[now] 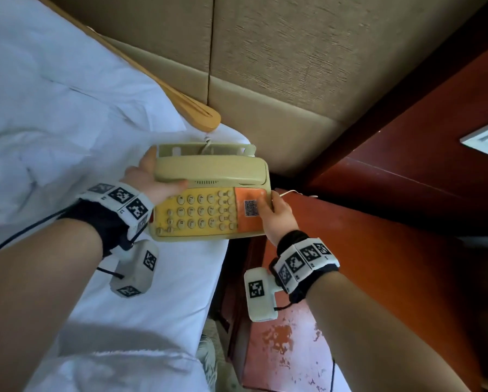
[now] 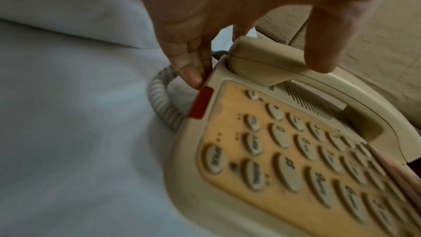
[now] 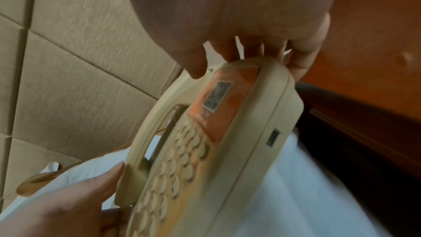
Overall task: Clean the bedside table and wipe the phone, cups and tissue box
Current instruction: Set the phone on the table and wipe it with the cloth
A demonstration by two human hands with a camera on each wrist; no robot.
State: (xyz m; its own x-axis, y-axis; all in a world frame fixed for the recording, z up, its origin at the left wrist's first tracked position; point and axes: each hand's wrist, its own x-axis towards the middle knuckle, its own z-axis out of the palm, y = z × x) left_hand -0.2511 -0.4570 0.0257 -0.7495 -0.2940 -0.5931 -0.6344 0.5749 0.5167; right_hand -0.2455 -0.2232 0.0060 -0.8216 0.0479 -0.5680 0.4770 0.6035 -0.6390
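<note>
- We held the phone (image 1: pixel 208 205) in both hands, its far part over the white bed (image 1: pixel 67 108) and its right end reaching toward the desk (image 1: pixel 350 250).
- Our left hand (image 1: pixel 155 185) had its grip on the left end, thumb across the handset (image 1: pixel 211 169) and fingers (image 2: pixel 193 68) down the side by the coiled cord (image 2: pixel 161 104).
- Our right hand (image 1: pixel 276 216) gripped the right end, thumb on the orange label (image 1: pixel 249 210) and fingers under the edge.
- We judged the phone had been lifted clear of the desk, probably to free the top for cleaning; whether it touched the bed we could not tell.
- No cloth showed in either hand, so we judged the wiping of the phone not begun.
- The desk top showed pale worn patches, and we saw neither cups nor tissue box in any view.
- Left, as we judged: wiping desk, phone, cups and box.
</note>
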